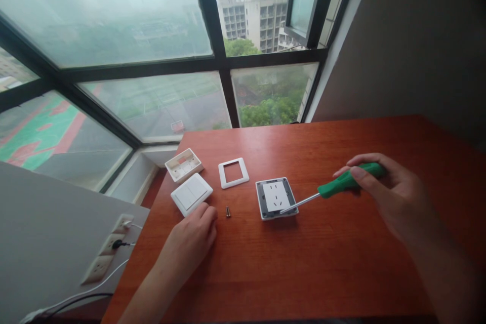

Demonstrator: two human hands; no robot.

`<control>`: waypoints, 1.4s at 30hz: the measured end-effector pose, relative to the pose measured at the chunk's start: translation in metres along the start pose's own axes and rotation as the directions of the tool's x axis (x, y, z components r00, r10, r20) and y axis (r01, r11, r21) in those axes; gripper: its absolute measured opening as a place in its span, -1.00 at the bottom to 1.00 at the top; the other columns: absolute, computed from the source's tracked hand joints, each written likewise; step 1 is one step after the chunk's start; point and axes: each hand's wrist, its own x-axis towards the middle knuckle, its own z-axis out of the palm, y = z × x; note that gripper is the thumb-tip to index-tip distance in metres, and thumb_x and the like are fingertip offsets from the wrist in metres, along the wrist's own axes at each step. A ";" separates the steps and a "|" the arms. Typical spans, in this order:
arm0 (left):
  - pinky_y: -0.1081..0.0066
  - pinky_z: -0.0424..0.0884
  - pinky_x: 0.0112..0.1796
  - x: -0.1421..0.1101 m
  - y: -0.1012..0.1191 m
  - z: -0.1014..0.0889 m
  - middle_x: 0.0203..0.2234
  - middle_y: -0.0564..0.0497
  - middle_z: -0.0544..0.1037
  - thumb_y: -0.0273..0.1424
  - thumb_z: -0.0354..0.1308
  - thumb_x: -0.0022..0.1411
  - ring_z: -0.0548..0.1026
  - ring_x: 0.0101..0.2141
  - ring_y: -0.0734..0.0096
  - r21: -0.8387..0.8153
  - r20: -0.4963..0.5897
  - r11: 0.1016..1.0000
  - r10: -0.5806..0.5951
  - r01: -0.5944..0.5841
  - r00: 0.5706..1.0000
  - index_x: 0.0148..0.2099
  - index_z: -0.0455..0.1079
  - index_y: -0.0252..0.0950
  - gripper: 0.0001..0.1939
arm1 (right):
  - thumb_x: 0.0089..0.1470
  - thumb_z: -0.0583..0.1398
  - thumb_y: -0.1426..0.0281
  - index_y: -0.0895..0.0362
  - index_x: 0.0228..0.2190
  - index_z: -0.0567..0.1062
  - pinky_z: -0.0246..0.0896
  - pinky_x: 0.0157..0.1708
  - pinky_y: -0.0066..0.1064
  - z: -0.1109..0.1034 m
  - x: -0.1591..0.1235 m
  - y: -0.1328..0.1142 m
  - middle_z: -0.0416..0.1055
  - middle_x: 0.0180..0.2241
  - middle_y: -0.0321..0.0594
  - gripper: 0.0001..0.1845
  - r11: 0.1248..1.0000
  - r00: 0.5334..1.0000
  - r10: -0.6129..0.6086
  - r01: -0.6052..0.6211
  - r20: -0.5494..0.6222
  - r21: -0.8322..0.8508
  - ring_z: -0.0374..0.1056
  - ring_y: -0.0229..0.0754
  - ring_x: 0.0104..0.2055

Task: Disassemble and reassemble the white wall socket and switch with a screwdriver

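My right hand (383, 192) is closed round the green handle of a screwdriver (343, 183). Its metal tip rests at the lower right corner of a white socket module (276, 197) lying face up on the wooden table (341, 263). My left hand (192, 238) lies on the table with its fingers curled under, holding nothing that I can see. It is just below a white two-rocker switch (191, 193) and left of a small loose screw (228, 211).
A white square frame (233, 172) and an open white mounting box (184, 164) lie toward the table's far left. Large windows stand behind the table. Wall outlets with a plugged cable (110, 249) are on the low wall at the left.
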 end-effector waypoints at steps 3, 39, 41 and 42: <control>0.39 0.39 -0.32 0.003 0.005 -0.004 -0.29 -0.01 0.43 -0.55 -0.02 0.26 0.47 -0.35 0.33 -0.223 -0.094 0.971 0.064 -0.083 0.994 -0.19 0.31 -0.25 -0.86 | 0.03 0.32 0.17 0.00 -0.31 0.49 0.37 -0.50 -0.47 0.000 0.000 0.001 0.57 -0.37 -0.27 -0.78 0.999 1.000 -0.016 0.016 0.008 -0.028 0.43 -0.19 -0.41; 0.45 0.33 -0.30 0.080 0.061 -0.023 -0.27 0.00 0.51 -0.49 -0.05 0.37 0.50 -0.31 0.37 -0.293 -0.094 0.890 0.336 -0.348 0.937 -0.17 0.40 -0.24 -0.80 | 0.05 0.30 0.16 0.00 -0.31 0.49 0.36 -0.48 -0.49 -0.001 0.002 -0.004 0.57 -0.36 -0.28 -0.79 0.999 0.999 -0.031 0.032 0.039 -0.042 0.43 -0.20 -0.38; 0.45 0.33 -0.31 0.079 0.062 -0.024 -0.27 0.00 0.50 -0.49 -0.05 0.37 0.50 -0.31 0.37 -0.263 -0.083 0.898 0.344 -0.354 0.935 -0.18 0.40 -0.25 -0.81 | 0.05 0.30 0.16 0.00 -0.31 0.49 0.36 -0.49 -0.49 -0.002 0.002 -0.004 0.57 -0.36 -0.28 -0.78 0.998 0.999 -0.030 0.031 0.036 -0.051 0.43 -0.20 -0.39; 0.45 0.32 -0.32 0.079 0.062 -0.025 -0.28 0.01 0.50 -0.49 -0.05 0.37 0.50 -0.32 0.37 -0.247 -0.077 0.901 0.349 -0.357 0.934 -0.20 0.39 -0.25 -0.81 | 0.05 0.31 0.16 0.00 -0.31 0.49 0.36 -0.49 -0.49 -0.002 0.002 -0.003 0.57 -0.36 -0.28 -0.78 0.998 0.999 -0.028 0.030 0.034 -0.052 0.43 -0.19 -0.38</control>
